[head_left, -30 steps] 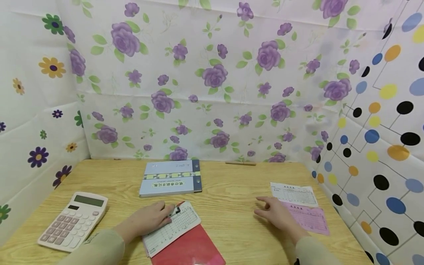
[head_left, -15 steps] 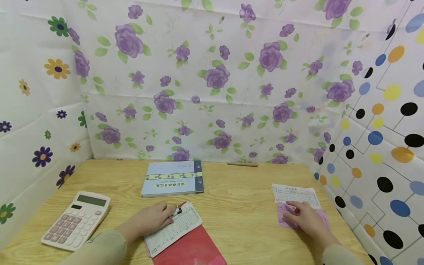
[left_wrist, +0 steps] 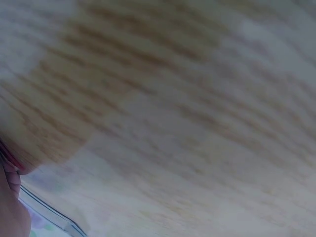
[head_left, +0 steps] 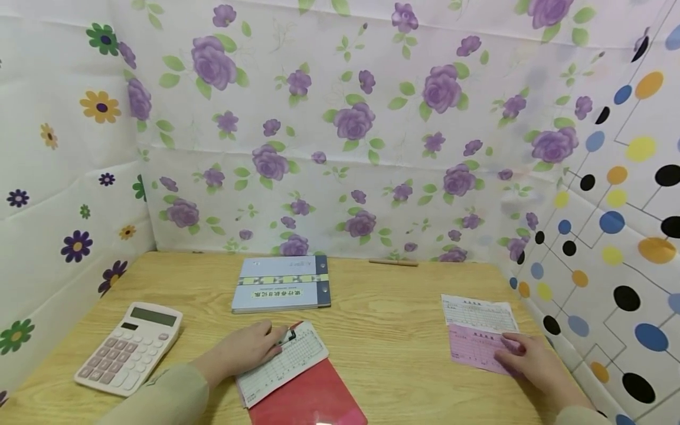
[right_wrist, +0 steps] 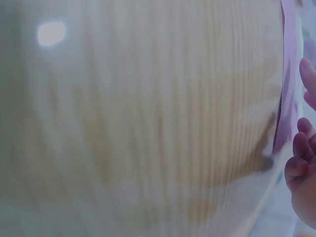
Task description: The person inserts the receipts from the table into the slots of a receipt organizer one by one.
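My left hand [head_left: 247,351] grips the clip end of a red clipboard [head_left: 310,395], its thumb lying on the white printed form [head_left: 289,360] there. A sliver of pink paper shows under that form's left edge. Over at the right, my right hand [head_left: 536,363] is at the right side of a pink printed slip [head_left: 473,348], index finger and thumb apart over its edge. Beyond the pink slip lies a white printed slip [head_left: 478,313]. The right wrist view catches loosely bent fingers [right_wrist: 298,168] beside the pink paper [right_wrist: 287,98].
A pink and white calculator [head_left: 130,348] lies at the left. Behind the clipboard is a blue account book [head_left: 281,283]. A thin brown pen [head_left: 393,262] lies along the wooden table's [head_left: 388,330] back edge, against a flowered curtain [head_left: 340,147]. A dotted curtain [head_left: 616,254] borders the right side.
My right hand has moved rightward from the bare table, across the pink slip to its right edge. The left hand stays at the clipboard's clip. The head view has shifted slightly.
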Demonstrator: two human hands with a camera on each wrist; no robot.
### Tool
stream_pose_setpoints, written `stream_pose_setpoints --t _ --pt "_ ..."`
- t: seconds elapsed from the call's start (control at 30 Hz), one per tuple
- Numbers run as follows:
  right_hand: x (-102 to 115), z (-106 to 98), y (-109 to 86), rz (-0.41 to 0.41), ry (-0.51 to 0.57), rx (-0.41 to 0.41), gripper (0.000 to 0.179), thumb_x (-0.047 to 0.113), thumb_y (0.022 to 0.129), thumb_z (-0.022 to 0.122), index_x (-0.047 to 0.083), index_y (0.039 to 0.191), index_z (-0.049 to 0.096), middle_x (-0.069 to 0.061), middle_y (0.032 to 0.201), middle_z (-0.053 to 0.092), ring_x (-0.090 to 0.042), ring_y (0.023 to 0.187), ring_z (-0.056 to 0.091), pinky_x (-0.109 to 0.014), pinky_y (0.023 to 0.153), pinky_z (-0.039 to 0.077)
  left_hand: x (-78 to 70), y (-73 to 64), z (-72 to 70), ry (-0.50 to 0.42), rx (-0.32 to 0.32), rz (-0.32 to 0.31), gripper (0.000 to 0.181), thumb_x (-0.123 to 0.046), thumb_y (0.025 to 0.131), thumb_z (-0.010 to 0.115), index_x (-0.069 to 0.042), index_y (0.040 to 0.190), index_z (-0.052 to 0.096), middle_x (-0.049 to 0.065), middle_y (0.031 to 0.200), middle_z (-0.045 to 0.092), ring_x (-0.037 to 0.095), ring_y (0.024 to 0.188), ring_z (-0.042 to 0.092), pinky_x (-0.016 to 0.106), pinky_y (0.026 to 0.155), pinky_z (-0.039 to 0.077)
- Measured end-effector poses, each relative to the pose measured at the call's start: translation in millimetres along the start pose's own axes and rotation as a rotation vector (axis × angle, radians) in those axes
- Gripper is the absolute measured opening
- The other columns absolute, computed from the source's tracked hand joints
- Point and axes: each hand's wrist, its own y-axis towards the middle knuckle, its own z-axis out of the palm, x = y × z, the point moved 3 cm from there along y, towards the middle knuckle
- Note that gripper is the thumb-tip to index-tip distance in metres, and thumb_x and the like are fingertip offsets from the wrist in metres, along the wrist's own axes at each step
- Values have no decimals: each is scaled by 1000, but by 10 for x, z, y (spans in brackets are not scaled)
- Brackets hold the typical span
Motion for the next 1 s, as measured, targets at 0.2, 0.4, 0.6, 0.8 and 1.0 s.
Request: stream_pose_setpoints --t 0.2,0.4,0.6,0.8,1.0 --pt "-219 -118 -123 -25 -24 -2 74 55 82 64 -6 123 56 -28 105 58 -35 90 54 -56 79 42 -17 -8 -12 -10 7 -7 43 -33 97 50 -11 134 49 -3 80 38 9 62 34 26 55 34" --pt "-284 -111 -140 -55 -37 19 68 49 83 65 -5 123 57 -20 98 62 -27 84 54 -52 78 43 -12 -7 -8 -6 11 -8 44 -34 98 49 -11 135 49 -3 80 37 9 61 33 25 55 33" --pt "-303 -90 -129 -51 -26 31 69 51 83 64 -4 125 56 -20 101 62 -25 81 51 -51 78 43 -13 1 -4 6 5 6 43 -34 98 49 -11 134 49 -3 80 37 9 62 33 25 55 34" --pt "-319 -54 -106 -34 -8 54 71 55 84 60 -1 127 56 -19 107 61 -26 87 55 -52 79 42 -16 7 -22 -2 3 4 42 -33 97 49 -11 133 49 -3 81 37 9 62 34 25 55 34" --pt "-291 -30 -105 -12 -18 60 70 55 83 62 1 127 57 -6 90 60 -21 77 49 -42 72 42 -11 5 -15 6 1 9 42 -33 97 50 -11 133 49 -3 80 37 9 62 33 25 55 34"
